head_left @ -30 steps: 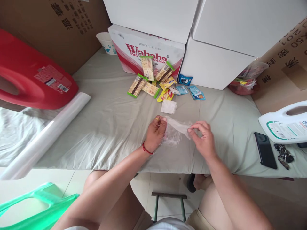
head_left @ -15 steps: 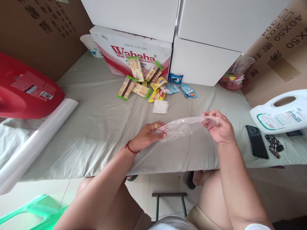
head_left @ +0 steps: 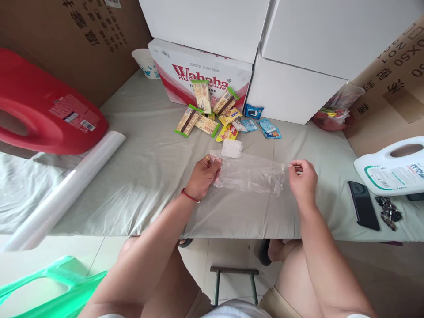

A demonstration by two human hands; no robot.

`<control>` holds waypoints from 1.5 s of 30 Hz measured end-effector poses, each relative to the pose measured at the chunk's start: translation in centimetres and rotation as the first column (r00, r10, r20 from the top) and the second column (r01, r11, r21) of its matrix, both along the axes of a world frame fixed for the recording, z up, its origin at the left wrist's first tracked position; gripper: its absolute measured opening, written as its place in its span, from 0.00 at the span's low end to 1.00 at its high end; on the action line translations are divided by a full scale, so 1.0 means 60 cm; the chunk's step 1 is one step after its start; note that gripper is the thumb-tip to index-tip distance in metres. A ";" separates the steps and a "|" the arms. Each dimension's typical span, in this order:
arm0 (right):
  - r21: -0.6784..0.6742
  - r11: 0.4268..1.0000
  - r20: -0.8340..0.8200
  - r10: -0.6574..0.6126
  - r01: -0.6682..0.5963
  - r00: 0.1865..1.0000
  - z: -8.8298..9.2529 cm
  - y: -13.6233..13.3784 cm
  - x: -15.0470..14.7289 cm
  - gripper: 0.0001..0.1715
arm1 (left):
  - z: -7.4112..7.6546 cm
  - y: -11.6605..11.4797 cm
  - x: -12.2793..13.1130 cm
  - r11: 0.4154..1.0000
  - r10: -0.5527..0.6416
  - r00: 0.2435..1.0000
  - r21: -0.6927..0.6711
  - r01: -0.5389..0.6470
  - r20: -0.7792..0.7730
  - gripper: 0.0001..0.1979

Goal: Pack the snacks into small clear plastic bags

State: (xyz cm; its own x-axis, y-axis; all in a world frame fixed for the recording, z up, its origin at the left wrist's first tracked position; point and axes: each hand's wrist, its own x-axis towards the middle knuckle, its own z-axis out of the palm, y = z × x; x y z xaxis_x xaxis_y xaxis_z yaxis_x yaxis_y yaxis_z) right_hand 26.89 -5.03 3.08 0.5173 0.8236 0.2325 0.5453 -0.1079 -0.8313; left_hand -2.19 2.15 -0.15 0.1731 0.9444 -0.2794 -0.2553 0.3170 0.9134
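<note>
My left hand (head_left: 204, 176), with a red cord at the wrist, pinches the left end of a clear plastic bag (head_left: 247, 176). The bag stretches out flat to the right, low over the grey-green cloth. At the bag's far right end is my right hand (head_left: 303, 181), its fingers curled and closed; whether they grip the bag's corner I cannot make out. A small white square packet (head_left: 232, 148) lies at the bag's upper edge. Behind it is a pile of snacks: green-ended wrapped bars (head_left: 187, 121), yellow packets (head_left: 228, 132) and blue packets (head_left: 270, 128).
A red jug (head_left: 49, 106) and a clear plastic roll (head_left: 76, 185) lie left. A paper cup (head_left: 145, 64) stands beside the Wahaha carton (head_left: 202, 73). White boxes (head_left: 285, 88) are behind. At right are a white jug (head_left: 394, 165), phone (head_left: 363, 205) and keys (head_left: 388, 213). A green plastic bag (head_left: 62, 287) is lower left.
The bag was bunched and pulled between both hands; now it is spread flatter and lower. My right hand has turned knuckles up, its fingers curled at the bag's end. The view has shifted left.
</note>
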 end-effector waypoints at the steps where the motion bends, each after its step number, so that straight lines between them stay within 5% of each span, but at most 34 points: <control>1: 0.086 0.996 0.103 -0.001 -0.008 0.995 0.000 -0.007 -0.018 0.13 | 0.001 -0.004 0.005 1.000 -0.004 1.000 -0.015 0.004 0.008 0.22; 4: 0.231 0.900 0.393 0.262 -0.371 0.881 0.000 -0.034 -0.086 0.03 | 0.005 -0.019 0.024 0.998 -0.047 0.995 -0.044 0.051 0.088 0.23; 6: 0.185 0.766 0.569 0.427 -0.616 0.702 -0.005 -0.052 -0.129 0.08 | 0.008 -0.031 0.037 0.994 -0.084 0.982 -0.048 0.094 0.171 0.24; 8: 0.120 0.716 0.634 0.477 -0.687 0.608 -0.013 -0.062 -0.158 0.16 | 0.009 -0.042 0.048 0.991 -0.109 0.965 -0.056 0.126 0.240 0.24; 12: 0.123 0.720 0.545 0.526 -0.683 0.653 -0.020 -0.063 -0.172 0.06 | 0.008 -0.054 0.061 0.986 -0.094 0.943 -0.103 0.133 0.319 0.24; 17: 0.192 0.739 0.259 0.596 -0.645 0.760 -0.006 -0.058 -0.157 0.05 | 0.002 -0.057 0.062 0.965 -0.107 0.896 -0.174 0.199 0.431 0.28; 23: 0.124 0.921 -0.203 0.388 -0.369 0.899 0.045 -0.067 -0.111 0.09 | 0.025 -0.047 0.021 0.872 -0.406 0.810 -0.087 0.482 0.423 0.24; 29: -0.027 0.946 -0.409 0.285 -0.324 0.867 0.099 -0.028 -0.064 0.20 | 0.068 -0.007 -0.051 0.748 -0.641 0.731 -0.023 0.663 0.234 0.37; 35: -0.164 0.948 -0.391 0.190 -0.272 0.900 0.022 0.067 -0.034 0.23 | 0.049 0.028 -0.068 0.864 -0.498 0.867 -0.091 0.495 -0.008 0.40; 39: -0.233 0.947 -0.274 0.154 -0.221 0.949 -0.033 0.106 -0.015 0.19 | 0.030 0.036 -0.064 0.906 -0.421 0.889 -0.124 0.404 -0.183 0.41; 45: -0.225 0.962 -0.132 0.124 -0.152 0.983 -0.056 0.131 0.018 0.18 | 0.015 0.042 -0.056 0.962 -0.255 0.887 -0.010 0.272 -0.385 0.41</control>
